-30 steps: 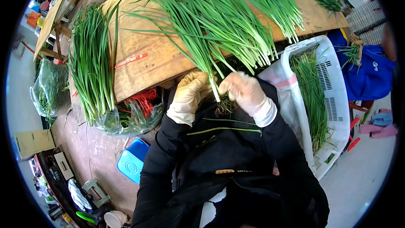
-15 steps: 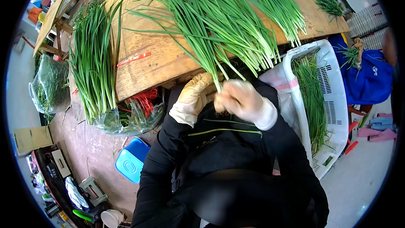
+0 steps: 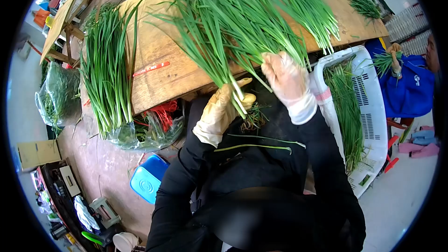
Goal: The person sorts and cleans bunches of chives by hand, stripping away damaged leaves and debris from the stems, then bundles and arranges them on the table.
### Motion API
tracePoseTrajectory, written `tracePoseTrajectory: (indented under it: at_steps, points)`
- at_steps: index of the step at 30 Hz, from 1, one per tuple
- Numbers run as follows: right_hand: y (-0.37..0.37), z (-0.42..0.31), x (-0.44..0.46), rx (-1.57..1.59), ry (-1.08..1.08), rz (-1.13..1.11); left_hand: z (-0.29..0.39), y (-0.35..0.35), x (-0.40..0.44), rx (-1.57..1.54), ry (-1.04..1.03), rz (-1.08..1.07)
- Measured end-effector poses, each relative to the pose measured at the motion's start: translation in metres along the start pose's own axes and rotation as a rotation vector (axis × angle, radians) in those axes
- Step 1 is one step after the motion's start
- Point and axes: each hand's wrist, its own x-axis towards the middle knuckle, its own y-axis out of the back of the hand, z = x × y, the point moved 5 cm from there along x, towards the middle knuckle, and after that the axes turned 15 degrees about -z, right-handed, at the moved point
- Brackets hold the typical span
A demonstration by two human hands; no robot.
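My left hand (image 3: 224, 107), in a pale glove, is closed around the white stalk ends of a few garlic chives (image 3: 205, 51), whose leaves reach up over the table. My right hand (image 3: 285, 72), in a thin whitish glove, is at the stalk ends of the middle pile of garlic chives (image 3: 252, 28), fingers pinched on stalks there; its fingertips are partly hidden. Root trimmings (image 3: 254, 117) lie on my dark lap below the left hand, along with two loose stalks (image 3: 254, 147).
Another chive bundle (image 3: 109, 70) lies at the table's left end, beside a red strip (image 3: 151, 68). A third pile (image 3: 310, 7) is to the right. A white crate (image 3: 373, 130) holds more greens. A person in blue (image 3: 406, 84) is at far right, greens in hand.
My right hand has moved from beside the left hand up and right to the middle pile. The left hand keeps its chives, fingers now more spread; root trimmings show below it.
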Motion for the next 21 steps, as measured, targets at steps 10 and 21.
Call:
tracePoseTrajectory:
  at_steps: [10,21]
  points:
    - [-0.018,-0.069,-0.032,-0.100,0.095,-0.145,-0.010,0.007,-0.016,-0.082,-0.082,0.102]
    - [-0.030,-0.009,0.008,-0.314,-0.081,-0.243,0.005,0.004,-0.029,-0.228,-0.201,0.097]
